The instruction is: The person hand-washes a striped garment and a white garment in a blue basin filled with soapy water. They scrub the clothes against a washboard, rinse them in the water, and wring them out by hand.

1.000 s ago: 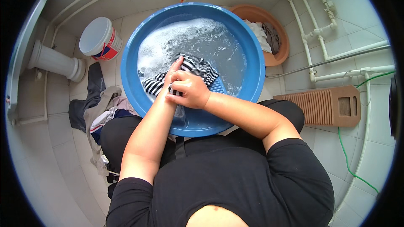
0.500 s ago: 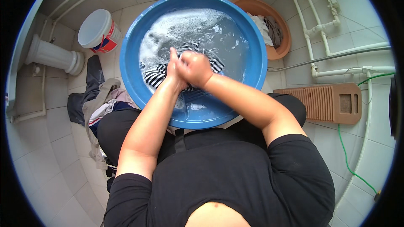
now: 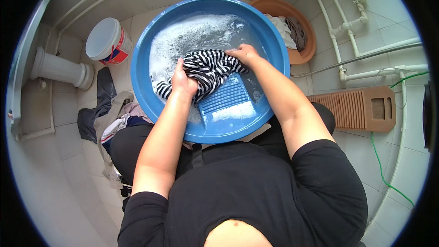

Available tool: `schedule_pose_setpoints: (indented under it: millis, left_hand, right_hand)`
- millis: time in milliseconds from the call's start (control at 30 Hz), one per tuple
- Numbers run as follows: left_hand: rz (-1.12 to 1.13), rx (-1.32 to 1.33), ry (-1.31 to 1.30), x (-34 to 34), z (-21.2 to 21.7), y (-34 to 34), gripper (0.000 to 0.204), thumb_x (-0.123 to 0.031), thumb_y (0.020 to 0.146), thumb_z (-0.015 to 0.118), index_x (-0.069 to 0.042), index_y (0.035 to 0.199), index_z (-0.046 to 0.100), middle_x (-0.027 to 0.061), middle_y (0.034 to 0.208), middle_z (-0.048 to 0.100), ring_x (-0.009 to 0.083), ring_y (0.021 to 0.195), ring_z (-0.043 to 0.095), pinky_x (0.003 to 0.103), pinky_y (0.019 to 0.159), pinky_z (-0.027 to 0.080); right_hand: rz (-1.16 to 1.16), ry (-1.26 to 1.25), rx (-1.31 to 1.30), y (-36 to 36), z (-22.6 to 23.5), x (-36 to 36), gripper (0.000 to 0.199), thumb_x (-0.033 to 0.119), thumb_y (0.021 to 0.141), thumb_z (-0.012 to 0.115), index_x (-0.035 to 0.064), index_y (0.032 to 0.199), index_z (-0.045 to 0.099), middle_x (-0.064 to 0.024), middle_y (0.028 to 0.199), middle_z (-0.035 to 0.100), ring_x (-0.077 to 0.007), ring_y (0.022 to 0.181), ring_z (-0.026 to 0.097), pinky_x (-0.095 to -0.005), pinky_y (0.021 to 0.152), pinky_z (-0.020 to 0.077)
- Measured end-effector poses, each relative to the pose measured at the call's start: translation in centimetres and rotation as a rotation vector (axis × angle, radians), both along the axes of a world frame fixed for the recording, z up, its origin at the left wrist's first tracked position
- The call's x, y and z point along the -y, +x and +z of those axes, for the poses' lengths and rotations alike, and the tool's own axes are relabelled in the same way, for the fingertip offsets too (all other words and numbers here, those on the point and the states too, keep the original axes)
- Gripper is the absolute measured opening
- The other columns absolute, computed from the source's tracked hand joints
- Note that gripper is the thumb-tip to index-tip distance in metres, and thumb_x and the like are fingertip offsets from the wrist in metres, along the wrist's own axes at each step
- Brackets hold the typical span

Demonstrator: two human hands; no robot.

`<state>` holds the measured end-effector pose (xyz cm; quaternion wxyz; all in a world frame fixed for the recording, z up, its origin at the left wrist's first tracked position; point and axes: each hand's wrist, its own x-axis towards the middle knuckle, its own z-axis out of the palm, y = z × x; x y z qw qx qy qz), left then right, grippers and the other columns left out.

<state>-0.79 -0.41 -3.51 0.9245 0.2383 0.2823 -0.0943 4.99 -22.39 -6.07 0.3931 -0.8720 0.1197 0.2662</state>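
Observation:
A wet black-and-white striped garment (image 3: pixel 208 71) is bunched up in a large round blue basin (image 3: pixel 140 64) of grey, soapy water. My left hand (image 3: pixel 183 81) grips its left side, with part of the fingers hidden in the folds. At the upper right edge of the cloth, my right hand (image 3: pixel 244 55) pinches the fabric. White suds (image 3: pixel 173 32) float over the left and far part of the water. Just nearer than the garment, the basin's ribbed washboard slope (image 3: pixel 225 98) shows, with foam on its lower part.
A white lidded bucket (image 3: pixel 103 39) stands at the far left beside a white pedestal (image 3: pixel 61 69). Clothes (image 3: pixel 114 114) lie on the floor by my left knee. An orange basin (image 3: pixel 308 32) holding laundry sits far right. A brown washboard (image 3: pixel 352 109) lies right, near a green hose (image 3: pixel 382 174).
My hands were close together over the garment; now they are apart, with the cloth raised and spread between them. The ribbed slope is now in plain sight.

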Motion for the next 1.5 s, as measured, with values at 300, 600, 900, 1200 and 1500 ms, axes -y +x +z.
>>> schedule_pose_setpoints:
  millis: [300,600,900,1200,1500]
  left_hand:
    - [-0.072,0.051,-0.055,0.3,0.1,-0.2,0.043,-0.039,0.086,0.053,-0.001,0.107,0.054,0.0127,0.106,0.059,0.0268,0.101,0.056,0.043,0.092,0.042]
    - [-0.336,0.242,0.017,-1.6,0.1,-2.4,0.037,-0.039,0.09,0.043,-0.005,0.099,0.053,0.0087,0.091,0.059,0.0214,0.089,0.059,0.034,0.082,0.048]
    - [-0.245,-0.065,0.174,0.8,-0.1,-2.0,0.04,-0.034,0.09,0.038,-0.004,0.115,0.047,0.0099,0.102,0.057,0.0212,0.097,0.056,0.033,0.087,0.045]
    - [-0.31,-0.068,-0.027,0.8,1.2,-1.5,0.035,-0.03,0.086,0.049,-0.001,0.104,0.055,0.012,0.099,0.061,0.0242,0.085,0.062,0.04,0.077,0.051]
    - [-0.146,0.047,0.357,1.5,-0.6,-0.5,0.028,-0.019,0.089,0.052,-0.001,0.108,0.043,0.0139,0.102,0.056,0.0226,0.089,0.06,0.036,0.076,0.052]
  right_hand:
    - [-0.054,-0.094,0.503,-1.4,-1.6,-1.5,0.05,0.043,0.066,0.069,0.0002,0.092,0.064,-0.0205,0.101,0.058,-0.0317,0.091,0.058,-0.0377,0.081,0.0455]
    - [0.521,0.405,1.175,-11.0,8.2,-13.6,0.023,0.026,0.065,0.066,0.0064,0.07,0.054,-0.0091,0.082,0.056,-0.0252,0.079,0.057,-0.0342,0.067,0.0463]
    - [0.062,0.122,1.185,-8.1,6.2,-13.3,0.016,0.022,0.067,0.062,0.0095,0.059,0.057,-0.0074,0.061,0.058,-0.0252,0.056,0.058,-0.0339,0.051,0.0466]
    - [-0.148,-0.069,0.809,-3.8,3.7,-8.6,0.036,0.042,0.077,0.057,0.0066,0.075,0.059,-0.0157,0.076,0.061,-0.0346,0.072,0.059,-0.0418,0.064,0.0475]
    - [0.048,-0.365,0.195,-2.0,-2.3,0.5,0.053,0.051,0.077,0.053,0.0035,0.099,0.06,-0.02,0.104,0.059,-0.0349,0.104,0.052,-0.039,0.088,0.0411]
